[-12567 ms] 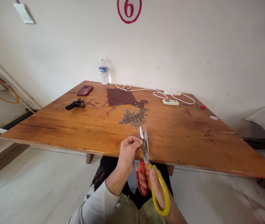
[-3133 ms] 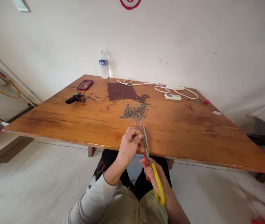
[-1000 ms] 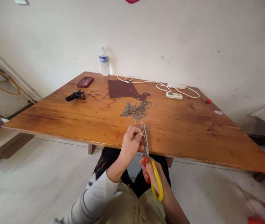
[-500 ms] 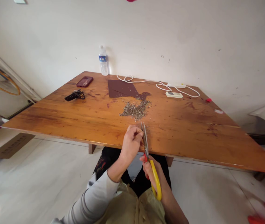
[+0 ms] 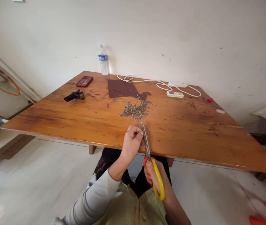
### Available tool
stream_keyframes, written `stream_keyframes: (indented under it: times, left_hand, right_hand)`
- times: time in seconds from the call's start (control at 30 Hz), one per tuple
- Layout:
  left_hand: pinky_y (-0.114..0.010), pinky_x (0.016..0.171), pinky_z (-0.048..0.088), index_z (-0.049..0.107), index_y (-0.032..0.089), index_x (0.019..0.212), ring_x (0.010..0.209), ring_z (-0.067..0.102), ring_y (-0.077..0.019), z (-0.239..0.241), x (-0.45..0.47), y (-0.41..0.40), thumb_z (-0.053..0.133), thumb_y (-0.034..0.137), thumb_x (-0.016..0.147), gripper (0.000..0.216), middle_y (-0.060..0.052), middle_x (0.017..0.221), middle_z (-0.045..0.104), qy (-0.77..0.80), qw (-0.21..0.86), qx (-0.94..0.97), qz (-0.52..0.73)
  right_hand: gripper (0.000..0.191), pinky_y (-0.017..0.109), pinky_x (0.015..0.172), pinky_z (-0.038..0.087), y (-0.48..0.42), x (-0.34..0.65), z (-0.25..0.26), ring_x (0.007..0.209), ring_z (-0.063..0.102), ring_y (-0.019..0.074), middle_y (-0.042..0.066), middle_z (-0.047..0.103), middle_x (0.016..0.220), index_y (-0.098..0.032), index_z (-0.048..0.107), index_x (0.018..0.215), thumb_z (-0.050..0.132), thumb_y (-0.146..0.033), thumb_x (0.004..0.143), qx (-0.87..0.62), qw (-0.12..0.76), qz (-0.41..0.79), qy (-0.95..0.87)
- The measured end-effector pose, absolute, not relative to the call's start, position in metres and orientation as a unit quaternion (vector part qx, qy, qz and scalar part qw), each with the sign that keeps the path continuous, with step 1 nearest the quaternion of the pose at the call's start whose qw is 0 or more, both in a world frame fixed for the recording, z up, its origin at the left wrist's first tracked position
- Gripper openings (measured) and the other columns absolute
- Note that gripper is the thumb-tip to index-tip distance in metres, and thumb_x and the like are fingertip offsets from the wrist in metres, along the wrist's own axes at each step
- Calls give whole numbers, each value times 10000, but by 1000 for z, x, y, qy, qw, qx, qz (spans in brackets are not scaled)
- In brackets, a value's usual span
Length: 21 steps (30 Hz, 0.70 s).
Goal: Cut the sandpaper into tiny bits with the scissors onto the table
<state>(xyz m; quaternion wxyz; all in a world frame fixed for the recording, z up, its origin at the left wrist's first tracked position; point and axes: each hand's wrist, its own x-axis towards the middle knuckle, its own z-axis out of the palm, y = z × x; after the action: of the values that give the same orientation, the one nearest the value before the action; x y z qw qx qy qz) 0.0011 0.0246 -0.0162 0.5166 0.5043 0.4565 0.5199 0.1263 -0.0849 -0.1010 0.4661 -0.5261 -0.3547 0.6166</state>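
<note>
My right hand (image 5: pixel 152 171) is closed round the scissors (image 5: pixel 146 140), which have one yellow and one red handle; their blades point away from me and lie nearly together. Just left of the blades, my left hand (image 5: pixel 133 137) is pinched at the table's near edge. Whatever sits between its fingertips is too small to make out. Beyond the scissor tips lies a loose pile of small grey-brown clippings (image 5: pixel 135 110). A dark brown sheet (image 5: pixel 121 88) lies flat behind the pile, with some clippings on its near corner.
On the wooden table (image 5: pixel 53 115) stand a water bottle (image 5: pixel 103 64) by the wall, a dark red phone (image 5: pixel 84 81) and a black corded object (image 5: pixel 74 95) at left. A white remote (image 5: pixel 175 94) and white cable (image 5: pixel 147 80) lie at the back right.
The scissor blades have closed from slightly apart to nearly together, and the yellow handle has swung a little to the right. My left hand has stayed almost still.
</note>
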Motion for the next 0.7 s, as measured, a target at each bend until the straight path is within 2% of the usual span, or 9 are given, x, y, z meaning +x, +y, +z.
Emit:
stream_keyframes:
  times: [0.1, 0.2, 0.3, 0.4, 0.5, 0.57, 0.63, 0.7]
  left_hand:
    - [-252, 551, 478, 567, 215, 663, 549, 553, -115, -18, 1, 31, 618, 180, 840, 187, 33, 726, 541, 459, 524, 503, 511]
    - [-260, 542, 467, 625, 208, 703, 538, 550, -117, -19, -1, 40, 593, 183, 867, 169, 21, 760, 589, 473, 518, 505, 502]
    - [-272, 634, 499, 678, 200, 699, 677, 609, -143, -20, -3, 49, 602, 159, 862, 185, -20, 866, 655, 495, 472, 531, 500]
    - [-294, 769, 510, 594, 212, 591, 809, 634, -171, -19, -3, 53, 687, 165, 841, 271, -27, 855, 643, 511, 412, 568, 496]
    - [-305, 779, 491, 432, 234, 525, 748, 593, -162, -16, -2, 53, 721, 191, 857, 443, -3, 766, 573, 520, 370, 610, 469]
    - [-308, 767, 491, 380, 247, 533, 714, 574, -160, -12, -2, 53, 685, 187, 894, 476, 2, 738, 547, 520, 353, 642, 439]
    - [-309, 781, 510, 395, 249, 565, 733, 594, -167, -6, -3, 56, 651, 156, 906, 436, -6, 759, 568, 518, 327, 678, 407]
    - [-310, 816, 538, 475, 240, 626, 791, 637, -178, 1, -4, 65, 634, 110, 891, 336, -26, 822, 628, 513, 286, 720, 371]
  right_hand:
    - [801, 192, 375, 325, -84, 122, -86, 435, 293, 68, -114, 404, 572, -199, 682, 878, 784, -969, 686, -469, 466, 688, -298]
    - [830, 179, 424, 368, -85, 119, -73, 477, 354, 68, -84, 474, 641, -179, 725, 930, 747, -982, 721, -436, 510, 700, -244]
    - [859, 187, 436, 394, -86, 120, -65, 497, 401, 81, -58, 512, 665, -172, 729, 888, 722, -1011, 702, -403, 513, 725, -219]
    - [817, 226, 465, 476, -87, 120, -61, 537, 469, 114, -28, 565, 700, -187, 706, 882, 733, -988, 726, -364, 512, 749, -212]
    - [768, 226, 429, 476, -83, 120, -54, 484, 429, 103, -45, 544, 648, -190, 700, 876, 730, -951, 781, -342, 523, 752, -211]
    - [753, 221, 405, 460, -77, 123, -45, 449, 405, 91, -61, 529, 617, -181, 717, 882, 759, -926, 782, -342, 528, 749, -208]
    - [729, 237, 432, 488, -69, 126, -34, 457, 441, 98, -64, 544, 613, -174, 743, 909, 832, -880, 753, -351, 534, 742, -203]
    - [701, 250, 462, 505, -61, 129, -24, 474, 481, 110, -61, 563, 608, -171, 757, 908, 890, -835, 725, -362, 541, 734, -194]
